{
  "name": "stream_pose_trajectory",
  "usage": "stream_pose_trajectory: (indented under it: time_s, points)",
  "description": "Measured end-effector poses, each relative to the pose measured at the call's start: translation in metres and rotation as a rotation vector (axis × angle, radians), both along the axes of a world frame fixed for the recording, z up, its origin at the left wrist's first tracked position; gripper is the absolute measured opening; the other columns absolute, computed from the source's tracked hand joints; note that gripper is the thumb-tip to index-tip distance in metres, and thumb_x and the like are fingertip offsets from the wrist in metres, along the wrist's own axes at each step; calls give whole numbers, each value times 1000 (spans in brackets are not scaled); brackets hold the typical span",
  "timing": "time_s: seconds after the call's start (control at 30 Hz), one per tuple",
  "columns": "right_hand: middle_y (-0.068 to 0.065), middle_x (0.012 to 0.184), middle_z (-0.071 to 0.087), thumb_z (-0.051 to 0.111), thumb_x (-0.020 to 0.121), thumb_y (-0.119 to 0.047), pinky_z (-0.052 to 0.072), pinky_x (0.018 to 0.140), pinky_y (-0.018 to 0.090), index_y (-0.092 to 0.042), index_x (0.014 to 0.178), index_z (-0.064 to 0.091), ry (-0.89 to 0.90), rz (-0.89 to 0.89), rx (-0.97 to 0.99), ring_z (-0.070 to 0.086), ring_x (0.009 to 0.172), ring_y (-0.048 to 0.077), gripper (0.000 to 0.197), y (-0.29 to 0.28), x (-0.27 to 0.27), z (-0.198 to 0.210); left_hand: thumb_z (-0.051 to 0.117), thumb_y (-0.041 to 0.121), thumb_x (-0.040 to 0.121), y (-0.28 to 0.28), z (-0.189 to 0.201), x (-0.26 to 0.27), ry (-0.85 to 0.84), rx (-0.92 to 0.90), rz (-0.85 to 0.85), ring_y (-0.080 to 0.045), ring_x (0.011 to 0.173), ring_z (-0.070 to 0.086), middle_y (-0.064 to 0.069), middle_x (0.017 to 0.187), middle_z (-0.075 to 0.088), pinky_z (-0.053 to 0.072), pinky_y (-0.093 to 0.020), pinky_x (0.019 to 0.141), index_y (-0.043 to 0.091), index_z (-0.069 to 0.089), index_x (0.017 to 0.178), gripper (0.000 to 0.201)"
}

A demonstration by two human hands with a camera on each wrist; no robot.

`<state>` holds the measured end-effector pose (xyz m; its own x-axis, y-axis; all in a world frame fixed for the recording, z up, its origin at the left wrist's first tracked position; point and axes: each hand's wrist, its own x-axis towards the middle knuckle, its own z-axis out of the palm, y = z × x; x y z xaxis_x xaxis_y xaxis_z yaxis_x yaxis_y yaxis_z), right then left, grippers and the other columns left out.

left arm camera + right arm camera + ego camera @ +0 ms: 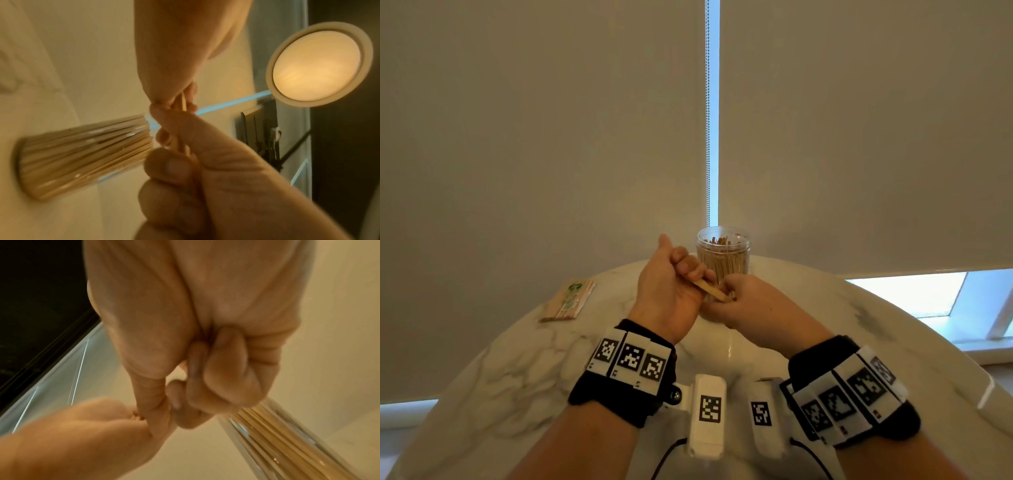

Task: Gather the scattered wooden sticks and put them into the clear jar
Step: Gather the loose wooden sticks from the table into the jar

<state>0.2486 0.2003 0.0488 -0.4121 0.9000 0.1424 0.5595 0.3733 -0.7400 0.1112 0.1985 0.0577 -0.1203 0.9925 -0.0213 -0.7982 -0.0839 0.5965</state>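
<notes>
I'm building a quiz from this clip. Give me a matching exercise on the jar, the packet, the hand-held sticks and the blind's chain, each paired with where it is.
Things:
1. clear plastic jar
2. flat packet of wooden sticks
3. small bundle of wooden sticks
4. beaded blind chain

Places:
A. held between both hands
B. lying at the table's left
C. hanging between the blinds
D. upright behind the hands, full of sticks

Pairs: 1-D, 2-B, 3-A, 4-C

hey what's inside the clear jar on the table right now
The clear jar is packed with wooden sticks standing upright, nearly to its open rim. Both hands cover its lower front in the head view, so the bottom there is hidden.
</notes>
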Motion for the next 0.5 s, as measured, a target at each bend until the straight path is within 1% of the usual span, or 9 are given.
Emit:
stream_pose_trajectory:
  time_s: [0.07,0.13,0.23,0.3,0.37,0.4,0.43,0.47,0.5]
  points:
    - [-6,66,62,64,89,-50,39,49,23,-19,95,62,62,8,14,50,51,3,32,-3,0,4,33,45,105,3,-1,-9,-94,-8,126,-13,45,26,3,54,25,40,-29,54,19,37,61,52]
    - [-7,65,62,55,96,-49,39,49,21,-25,96,67,74,3,54,49,48,1,27,-5,-2,6,29,42,107,6,-3,-17,-186,12,211,-13,44,25,3,54,25,39,-28,54,19,36,62,51]
    - [-6,58,53,51,101,-38,40,52,26,-21,92,74,202,-78,104,42,47,5,30,-4,-3,7,28,38,107,9,-8,-18,-325,32,229,-13,46,25,3,56,27,39,-27,60,18,36,64,48]
    - [-4,55,50,52,101,-33,41,55,29,-15,89,75,289,-158,111,42,49,9,31,-1,-2,8,28,36,107,11,-11,-12,-335,35,174,-13,48,31,2,57,31,44,-30,68,17,38,65,48]
    - [-5,53,50,53,101,-30,39,53,26,-14,88,75,293,-242,137,43,49,10,31,1,2,11,33,30,107,12,-14,-5,-231,22,123,-16,55,45,-1,62,44,51,-34,78,14,46,71,41]
    - [-5,53,50,52,101,-30,38,51,25,-13,87,74,278,-283,162,44,49,9,31,2,5,13,39,25,105,10,-14,-2,-140,2,113,-18,63,54,-4,68,53,53,-37,83,12,52,78,33]
    - [-5,54,51,51,101,-30,37,49,25,-13,87,74,266,-321,197,44,50,9,31,4,9,16,45,21,103,8,-14,0,-43,-33,124,-22,75,62,-7,79,62,54,-40,89,9,59,90,22]
    - [-5,55,51,50,101,-29,36,49,25,-13,86,73,265,-354,243,45,51,8,32,5,13,18,50,17,101,6,-14,1,45,-60,139,-24,88,65,-10,93,67,53,-42,95,8,61,106,15]
    - [-5,56,53,49,102,-28,35,49,25,-15,85,72,274,-385,290,46,52,7,31,6,17,22,53,13,99,7,-16,2,157,-87,151,-24,100,65,-10,107,68,50,-43,100,9,58,122,24]
